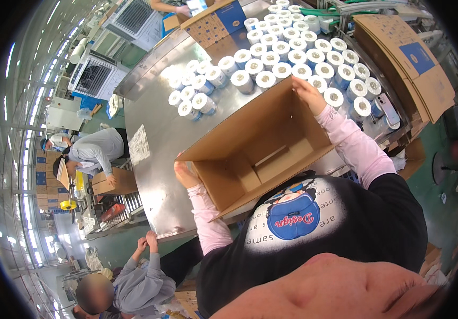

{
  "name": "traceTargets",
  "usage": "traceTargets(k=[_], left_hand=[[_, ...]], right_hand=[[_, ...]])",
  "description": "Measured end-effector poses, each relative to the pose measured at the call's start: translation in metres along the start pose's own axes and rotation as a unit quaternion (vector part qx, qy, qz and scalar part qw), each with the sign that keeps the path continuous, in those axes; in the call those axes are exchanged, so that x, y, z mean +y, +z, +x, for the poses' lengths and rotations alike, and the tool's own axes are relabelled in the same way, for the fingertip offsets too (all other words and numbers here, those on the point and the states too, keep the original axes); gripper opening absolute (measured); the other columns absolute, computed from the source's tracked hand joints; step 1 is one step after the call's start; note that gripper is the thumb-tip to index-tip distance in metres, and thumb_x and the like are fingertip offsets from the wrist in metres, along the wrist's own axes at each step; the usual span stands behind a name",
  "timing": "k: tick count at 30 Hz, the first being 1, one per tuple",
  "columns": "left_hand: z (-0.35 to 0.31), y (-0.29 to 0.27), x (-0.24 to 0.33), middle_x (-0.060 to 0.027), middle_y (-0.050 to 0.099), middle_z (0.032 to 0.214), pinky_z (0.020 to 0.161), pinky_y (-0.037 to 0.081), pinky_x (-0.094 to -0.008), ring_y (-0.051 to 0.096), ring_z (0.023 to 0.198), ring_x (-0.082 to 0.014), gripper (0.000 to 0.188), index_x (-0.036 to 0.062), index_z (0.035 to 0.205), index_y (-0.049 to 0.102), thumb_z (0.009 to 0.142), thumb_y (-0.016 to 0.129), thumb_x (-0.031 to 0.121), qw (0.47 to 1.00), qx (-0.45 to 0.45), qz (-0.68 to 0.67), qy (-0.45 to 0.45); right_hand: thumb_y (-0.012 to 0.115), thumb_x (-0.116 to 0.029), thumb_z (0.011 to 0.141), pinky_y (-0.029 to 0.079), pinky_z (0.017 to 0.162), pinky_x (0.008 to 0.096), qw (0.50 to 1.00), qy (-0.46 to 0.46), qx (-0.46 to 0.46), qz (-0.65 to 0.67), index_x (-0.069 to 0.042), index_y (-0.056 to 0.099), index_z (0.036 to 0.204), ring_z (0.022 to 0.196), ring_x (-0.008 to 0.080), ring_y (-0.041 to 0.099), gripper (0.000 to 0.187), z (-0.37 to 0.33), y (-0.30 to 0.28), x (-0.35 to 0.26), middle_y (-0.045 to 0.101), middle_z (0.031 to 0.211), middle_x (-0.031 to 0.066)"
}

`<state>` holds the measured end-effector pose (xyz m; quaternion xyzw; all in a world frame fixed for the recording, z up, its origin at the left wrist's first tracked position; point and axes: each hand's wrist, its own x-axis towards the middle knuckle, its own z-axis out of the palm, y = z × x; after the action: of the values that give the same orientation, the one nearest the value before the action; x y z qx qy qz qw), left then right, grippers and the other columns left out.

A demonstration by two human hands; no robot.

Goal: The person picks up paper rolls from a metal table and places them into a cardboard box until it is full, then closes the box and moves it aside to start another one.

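An open, bare-inside cardboard box (271, 149) is held tilted in front of my chest, its mouth facing up. My right hand (310, 95) grips it at the far right corner, fingers partly hidden by the wall. At the left end, my left hand (185, 174) presses against the box's outside, and some of its fingers are out of sight. Just past the box, many white rolls (282, 69) with blue wrapping stand on the metal table (157, 101). A smaller cluster of rolls (201, 101) sits to the left.
Flattened cartons (417, 64) lean at the right, near a phone (387, 109) on the rolls. Across the table another person's hands are by a printed carton (215, 26). One co-worker (99, 151) bends over a box at left; another person (144, 284) rests hands on the table edge.
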<state>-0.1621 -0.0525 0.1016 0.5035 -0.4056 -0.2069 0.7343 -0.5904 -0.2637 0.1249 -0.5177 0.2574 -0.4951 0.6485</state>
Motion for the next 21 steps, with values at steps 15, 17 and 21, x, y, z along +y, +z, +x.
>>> traceTargets(k=[15, 17, 21], left_hand=[[0.073, 0.088, -0.073, -0.0188, 0.050, 0.135, 0.108, 0.028, -0.0422, 0.041, 0.132, -0.0322, 0.075, 0.0022, 0.130, 0.053, 0.090, 0.036, 0.063, 0.445, -0.427, 0.656, -0.436], [0.070, 0.117, -0.096, -0.0169, 0.051, 0.135, 0.106, 0.033, -0.0412, 0.044, 0.129, -0.0315, 0.061, 0.0069, 0.128, 0.056, 0.090, 0.043, 0.053, 0.297, -0.619, 0.658, -0.308], [0.077, 0.233, -0.167, -0.0164, 0.060, 0.123, 0.098, 0.044, -0.0394, 0.054, 0.117, -0.0318, 0.049, 0.0141, 0.125, 0.059, 0.084, 0.057, 0.041, 0.435, -0.573, 0.665, -0.199]], right_hand=[[0.069, -0.038, 0.076, 0.040, 0.093, 0.0454, 0.689, -0.089, -0.179, -0.697, -0.009, 0.056, 0.118, 0.114, 0.0327, 0.050, 0.052, 0.005, 0.029, 0.001, 0.055, 0.119, 0.0179], [0.065, -0.026, 0.078, 0.050, 0.079, 0.0402, 0.641, 0.061, -0.307, -0.701, -0.009, 0.069, 0.090, 0.090, 0.0280, 0.066, 0.021, -0.004, 0.032, 0.003, 0.069, 0.089, 0.0125], [0.054, -0.015, 0.082, 0.052, 0.067, 0.0390, 0.646, 0.021, -0.337, -0.684, -0.009, 0.066, 0.089, 0.075, 0.0280, 0.068, 0.015, 0.001, 0.039, 0.032, 0.070, 0.080, 0.0095]])
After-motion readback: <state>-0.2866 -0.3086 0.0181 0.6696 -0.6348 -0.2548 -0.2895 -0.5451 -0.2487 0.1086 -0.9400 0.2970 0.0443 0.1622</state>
